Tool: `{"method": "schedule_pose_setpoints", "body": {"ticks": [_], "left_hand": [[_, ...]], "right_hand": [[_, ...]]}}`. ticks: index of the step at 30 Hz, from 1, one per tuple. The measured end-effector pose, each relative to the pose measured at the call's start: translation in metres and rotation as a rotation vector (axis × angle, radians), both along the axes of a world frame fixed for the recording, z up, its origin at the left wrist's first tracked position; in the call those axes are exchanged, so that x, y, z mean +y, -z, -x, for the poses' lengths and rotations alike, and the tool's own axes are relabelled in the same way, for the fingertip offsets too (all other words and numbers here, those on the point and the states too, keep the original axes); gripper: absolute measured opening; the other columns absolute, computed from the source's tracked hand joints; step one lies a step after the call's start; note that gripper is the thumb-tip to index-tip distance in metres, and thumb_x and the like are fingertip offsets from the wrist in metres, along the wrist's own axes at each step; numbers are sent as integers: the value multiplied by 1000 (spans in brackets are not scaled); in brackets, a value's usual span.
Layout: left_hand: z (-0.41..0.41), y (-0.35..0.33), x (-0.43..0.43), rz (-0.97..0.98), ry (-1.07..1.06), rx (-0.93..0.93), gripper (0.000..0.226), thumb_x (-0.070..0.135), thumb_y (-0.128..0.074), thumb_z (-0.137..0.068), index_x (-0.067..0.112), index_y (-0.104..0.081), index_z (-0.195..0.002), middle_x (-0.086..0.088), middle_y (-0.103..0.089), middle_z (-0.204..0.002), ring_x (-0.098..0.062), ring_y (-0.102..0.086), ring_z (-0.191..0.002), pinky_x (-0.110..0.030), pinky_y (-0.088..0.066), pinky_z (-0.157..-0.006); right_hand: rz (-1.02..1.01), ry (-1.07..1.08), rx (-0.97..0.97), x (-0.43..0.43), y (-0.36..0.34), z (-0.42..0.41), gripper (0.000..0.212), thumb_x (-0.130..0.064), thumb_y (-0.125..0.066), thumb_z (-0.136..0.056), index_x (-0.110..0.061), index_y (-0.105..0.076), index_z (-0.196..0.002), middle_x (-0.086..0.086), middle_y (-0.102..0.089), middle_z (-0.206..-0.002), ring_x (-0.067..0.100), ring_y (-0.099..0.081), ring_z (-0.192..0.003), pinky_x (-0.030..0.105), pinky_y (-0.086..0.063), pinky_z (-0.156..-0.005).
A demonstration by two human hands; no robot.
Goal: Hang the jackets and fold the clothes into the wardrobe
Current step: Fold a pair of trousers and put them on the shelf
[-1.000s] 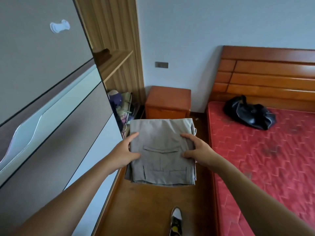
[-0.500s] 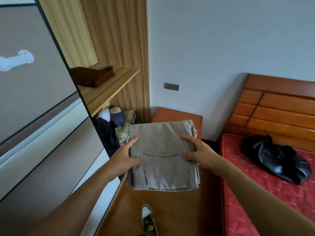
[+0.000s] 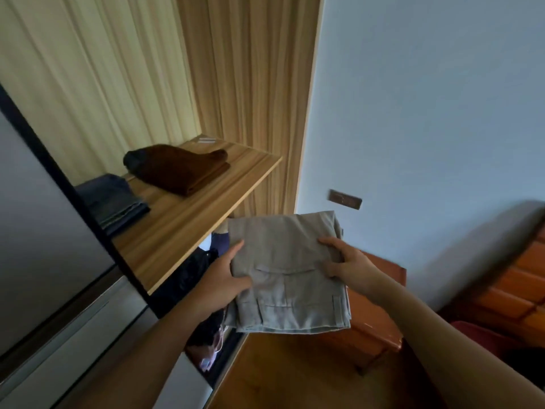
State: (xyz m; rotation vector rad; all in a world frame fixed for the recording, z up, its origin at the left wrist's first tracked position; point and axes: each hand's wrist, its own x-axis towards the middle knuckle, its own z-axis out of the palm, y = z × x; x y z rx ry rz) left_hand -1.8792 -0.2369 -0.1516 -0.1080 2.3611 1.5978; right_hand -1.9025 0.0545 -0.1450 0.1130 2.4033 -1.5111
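In the head view, the one view we have, the camera has swung up and to the left. A second ago we looked at floor and bed; now the wardrobe shelf fills the middle left. The folded trousers have come up with it, held flat and off any surface, just right of the shelf's front edge and a little below it.

The grip has not changed. The left hand clasps the left edge with its thumb on top. The right hand clasps the right edge in the same way. The fingers under the cloth are hidden.

We judge the folding of this piece done and the carry to the shelf under way. What remains is to lift the bundle over the edge and set it down.

On the shelf lie a brown garment near the back and a blue pile at the left, partly behind the door. The bare board in front of them looks wide enough for the trousers.

Below the shelf hang dark clothes, close to the left wrist. A nightstand stands under the right forearm, and the headboard is at the far right.

The shelf's front edge is the thing in the way. The loose layers at the trousers' near edge could catch on it or slip apart if the bundle tilts.
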Motion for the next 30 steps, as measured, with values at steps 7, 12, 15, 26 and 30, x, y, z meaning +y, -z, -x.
{"method": "schedule_pose_setpoints", "body": {"ticks": [7,12,15,26,30], "left_hand": [[92,1,-36,40,-242,-13,82,12,-66,-90,43,-28,-155,7,-55,-131,-11,-63,-102,-28,-57,-82],[160,1,-66,52,-482,-6,88,10,-72,-85,38,-29,-156,-1,-42,-150,-16,-50,-115,-40,-52,-98],[194,-2,-81,90,-580,25,85,10,-72,-89,27,-27,-159,-1,-31,-157,-13,-42,-126,-29,-42,-96],[253,-15,-167,225,-1021,75,63,8,-66,-94,22,-42,-150,6,-45,-141,-12,-46,-124,-26,-41,-101],[258,-11,-227,337,-1167,93,58,0,-62,-94,15,-47,-147,-8,-49,-148,-26,-49,-134,-29,-43,-105]], "right_hand": [[-11,-190,3,-53,7,154,66,-10,-68,-85,-44,-53,-140,1,-45,-144,25,-53,-123,44,-52,-104],[107,-354,-49,-109,12,257,74,1,-73,-73,-25,-54,-139,9,-44,-145,23,-55,-117,27,-56,-87],[155,-478,-72,-143,11,320,90,-21,-76,-40,-37,-59,-127,10,-45,-146,24,-56,-120,29,-55,-91],[106,-953,-115,-308,-16,448,70,4,-60,-93,-26,-40,-153,-8,-36,-137,19,-42,-129,37,-46,-104],[153,-1019,-127,-383,-21,458,73,1,-62,-91,-31,-40,-153,-6,-43,-146,21,-47,-132,47,-45,-112]]}}
